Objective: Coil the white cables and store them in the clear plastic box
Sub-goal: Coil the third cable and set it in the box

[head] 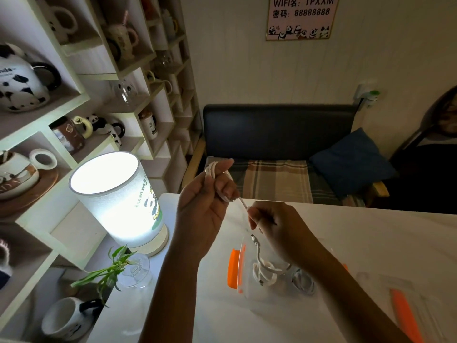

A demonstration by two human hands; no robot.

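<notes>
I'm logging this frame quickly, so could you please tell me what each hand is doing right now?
Left hand: closed, holding the coiled cable.
Right hand: closed, pinching the same cable's loose end.

The white cable you've got looped round your left hand looks like smooth, slightly glossy plastic, and the plug end by your right hand has a little metal tip. The box is clear shiny plastic with matt orange plastic clips. Your table is a smooth, pale, marble-look top with soft sheen. The lamp shade looks like textured fabric, and the sofa back reads as matt dark leatherette over a plaid cloth seat.
</notes>
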